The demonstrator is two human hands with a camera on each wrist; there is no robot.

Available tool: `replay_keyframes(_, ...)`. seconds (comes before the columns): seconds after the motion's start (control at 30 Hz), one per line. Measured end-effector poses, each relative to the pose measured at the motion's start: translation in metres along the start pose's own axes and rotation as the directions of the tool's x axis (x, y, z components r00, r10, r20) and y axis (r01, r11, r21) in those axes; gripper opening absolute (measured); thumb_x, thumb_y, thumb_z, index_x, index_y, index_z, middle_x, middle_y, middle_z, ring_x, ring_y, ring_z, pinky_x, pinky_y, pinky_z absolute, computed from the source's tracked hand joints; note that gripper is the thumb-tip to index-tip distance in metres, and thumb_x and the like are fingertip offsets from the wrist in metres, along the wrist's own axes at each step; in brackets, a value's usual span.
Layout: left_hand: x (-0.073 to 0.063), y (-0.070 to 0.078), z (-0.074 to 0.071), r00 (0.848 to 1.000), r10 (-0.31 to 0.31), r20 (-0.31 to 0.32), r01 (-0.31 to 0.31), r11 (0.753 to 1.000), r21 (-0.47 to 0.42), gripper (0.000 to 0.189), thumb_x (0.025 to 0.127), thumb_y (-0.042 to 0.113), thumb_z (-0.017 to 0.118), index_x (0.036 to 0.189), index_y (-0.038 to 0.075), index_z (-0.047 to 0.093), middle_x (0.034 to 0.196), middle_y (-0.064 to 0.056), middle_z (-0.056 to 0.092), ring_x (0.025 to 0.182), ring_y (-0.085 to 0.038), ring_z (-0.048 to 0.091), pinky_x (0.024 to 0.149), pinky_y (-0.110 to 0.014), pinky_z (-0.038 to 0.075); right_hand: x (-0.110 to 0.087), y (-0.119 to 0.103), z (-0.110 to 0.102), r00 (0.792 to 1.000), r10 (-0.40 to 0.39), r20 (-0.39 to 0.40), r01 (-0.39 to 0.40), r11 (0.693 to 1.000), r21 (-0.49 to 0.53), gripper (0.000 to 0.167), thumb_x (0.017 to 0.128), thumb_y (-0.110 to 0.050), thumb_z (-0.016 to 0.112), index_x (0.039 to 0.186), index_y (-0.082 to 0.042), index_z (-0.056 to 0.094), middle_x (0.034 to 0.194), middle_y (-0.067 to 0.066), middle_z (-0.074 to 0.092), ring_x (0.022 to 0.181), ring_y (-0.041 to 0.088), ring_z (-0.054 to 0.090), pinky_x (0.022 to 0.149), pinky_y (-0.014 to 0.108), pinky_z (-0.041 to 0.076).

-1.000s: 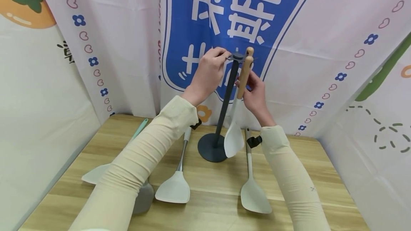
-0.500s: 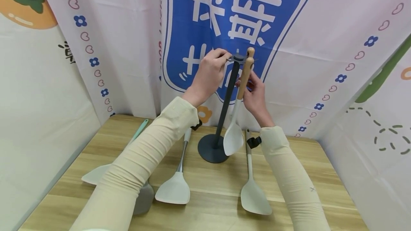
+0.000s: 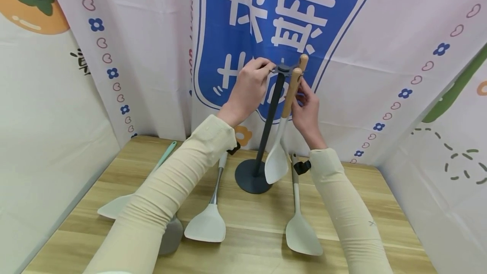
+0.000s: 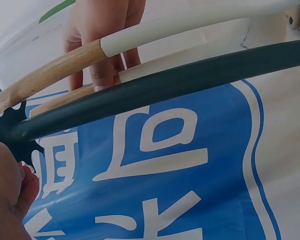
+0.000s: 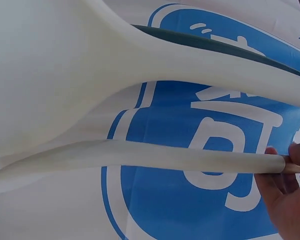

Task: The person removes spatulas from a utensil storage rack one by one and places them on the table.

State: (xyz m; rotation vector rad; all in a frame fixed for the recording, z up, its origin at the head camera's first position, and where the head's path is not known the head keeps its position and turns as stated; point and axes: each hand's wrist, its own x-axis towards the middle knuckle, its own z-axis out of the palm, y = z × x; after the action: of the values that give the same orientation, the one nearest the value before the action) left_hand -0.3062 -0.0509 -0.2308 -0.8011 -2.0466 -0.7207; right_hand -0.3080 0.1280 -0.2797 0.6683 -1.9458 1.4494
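At the top of a dark upright utensil stand (image 3: 271,117), my left hand (image 3: 249,90) pinches the edge of its hooked hub (image 4: 12,131). A white spatula (image 3: 277,166) with a wooden handle hangs from the hub on the right, its head above the stand's base. Just behind it, my right hand (image 3: 306,115) holds a second wooden-handled white utensil (image 5: 190,157) near where handle and shaft join. In the head view the front spatula hides most of that utensil; the right wrist view shows its head edge-on, so its exact kind is unclear.
On the wooden table (image 3: 251,223) lie a white spatula with a metal shaft (image 3: 206,225), a grey-beige spatula (image 3: 302,234) at right, and, partly under my left sleeve, a green-handled spatula (image 3: 114,206) and a grey utensil (image 3: 171,236). A printed curtain (image 3: 160,54) hangs close behind.
My right hand and the rear utensil have shifted slightly right, widening the gap between its handle tip and the hub. My left hand stays on the hub.
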Motion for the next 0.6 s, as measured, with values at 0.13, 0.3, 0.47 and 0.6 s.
replay_keyframes(0.13,0.000,0.000,0.000,1.000,-0.002,-0.005,0.002,1.000,-0.001,0.028,0.105,-0.001,0.050,0.123,-0.006,0.070,0.119,-0.018,0.068,0.111,-0.026,0.064,0.102,-0.027,0.053,-0.001,0.000,-0.001,1.000,0.015,-0.024,-0.016,1.000,-0.027,0.050,0.101,0.003,0.058,0.149,0.005,0.044,0.127,0.033,0.062,0.106,0.038,0.065,0.095,0.054,0.056)
replay_keyframes(0.3,-0.001,0.001,0.000,1.000,-0.005,-0.004,0.005,1.000,-0.001,0.028,0.105,-0.001,0.050,0.124,-0.006,0.070,0.119,-0.018,0.068,0.112,-0.027,0.064,0.103,-0.026,0.053,-0.003,0.002,-0.004,0.998,0.041,-0.038,-0.043,0.998,-0.049,0.051,0.101,0.006,0.056,0.150,0.005,0.044,0.127,0.032,0.063,0.109,0.042,0.067,0.099,0.054,0.055)
replay_keyframes(0.47,0.000,0.001,0.001,1.000,-0.010,-0.004,0.010,1.000,0.001,0.027,0.105,0.000,0.051,0.124,-0.006,0.070,0.120,-0.017,0.068,0.112,-0.026,0.065,0.103,-0.026,0.052,-0.004,0.003,-0.009,0.998,0.065,-0.022,-0.066,0.997,-0.045,0.051,0.101,0.003,0.057,0.150,0.002,0.045,0.123,0.031,0.065,0.105,0.040,0.067,0.093,0.040,0.059)
replay_keyframes(0.6,0.000,0.001,0.000,1.000,-0.029,0.008,0.029,1.000,0.004,0.028,0.106,0.002,0.050,0.124,-0.005,0.069,0.121,-0.017,0.068,0.113,-0.026,0.064,0.105,-0.025,0.051,-0.006,0.004,-0.014,0.997,0.074,-0.015,-0.074,0.996,-0.039,0.052,0.100,0.002,0.059,0.150,0.000,0.046,0.112,0.032,0.066,0.094,0.037,0.065,0.077,0.021,0.056)
